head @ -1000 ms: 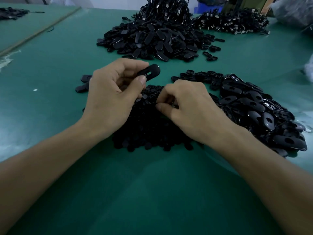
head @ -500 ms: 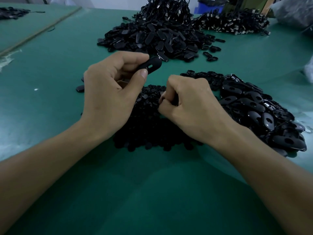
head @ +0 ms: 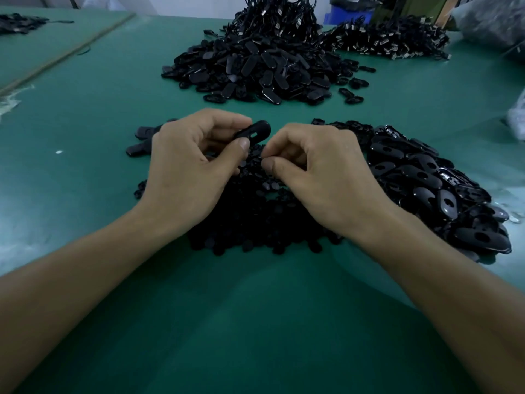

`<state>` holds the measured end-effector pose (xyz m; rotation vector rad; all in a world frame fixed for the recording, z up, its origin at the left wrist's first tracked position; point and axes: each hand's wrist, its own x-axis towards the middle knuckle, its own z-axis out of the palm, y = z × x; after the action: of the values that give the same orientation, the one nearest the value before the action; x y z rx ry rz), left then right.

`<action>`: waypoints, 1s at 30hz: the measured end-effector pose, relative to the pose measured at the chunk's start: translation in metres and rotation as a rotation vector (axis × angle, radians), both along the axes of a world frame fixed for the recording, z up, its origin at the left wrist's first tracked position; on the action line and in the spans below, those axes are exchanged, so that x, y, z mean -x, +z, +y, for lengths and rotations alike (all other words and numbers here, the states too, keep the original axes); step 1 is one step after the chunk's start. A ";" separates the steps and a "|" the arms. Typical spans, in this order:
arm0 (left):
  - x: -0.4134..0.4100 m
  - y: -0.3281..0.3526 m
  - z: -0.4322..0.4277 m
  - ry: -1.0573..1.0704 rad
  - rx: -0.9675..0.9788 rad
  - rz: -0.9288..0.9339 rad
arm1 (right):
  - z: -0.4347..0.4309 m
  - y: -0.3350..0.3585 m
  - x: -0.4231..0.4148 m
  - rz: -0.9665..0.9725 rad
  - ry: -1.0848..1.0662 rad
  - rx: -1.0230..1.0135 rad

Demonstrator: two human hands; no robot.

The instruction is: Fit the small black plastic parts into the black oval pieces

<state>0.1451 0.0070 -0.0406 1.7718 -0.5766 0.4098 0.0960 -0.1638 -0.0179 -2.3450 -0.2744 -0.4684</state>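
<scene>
Left hand pinches oval
Oval juts past the left thumb; right hand is pinched shut just below it, contents unclear

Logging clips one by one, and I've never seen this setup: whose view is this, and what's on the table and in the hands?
There is no machine: a person works with bare hands, filmed by one wide-angle camera on their head, looking forward and down. The left hand pinches one slotted black oval piece above the green table. The right hand has thumb and forefinger pressed together beside it; whether a small part sits between them is too small to tell. Under both hands lies a pile of small black parts; to the right, a pile of oval pieces; farther back, larger black heaps.
</scene>
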 end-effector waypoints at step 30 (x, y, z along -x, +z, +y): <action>0.006 0.000 -0.001 -0.064 -0.090 -0.051 | 0.009 0.007 0.006 -0.085 -0.063 -0.048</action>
<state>0.1388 0.0056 -0.0410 1.8280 -0.6952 0.3914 0.0900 -0.1544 -0.0113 -2.2957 -0.2274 -0.5998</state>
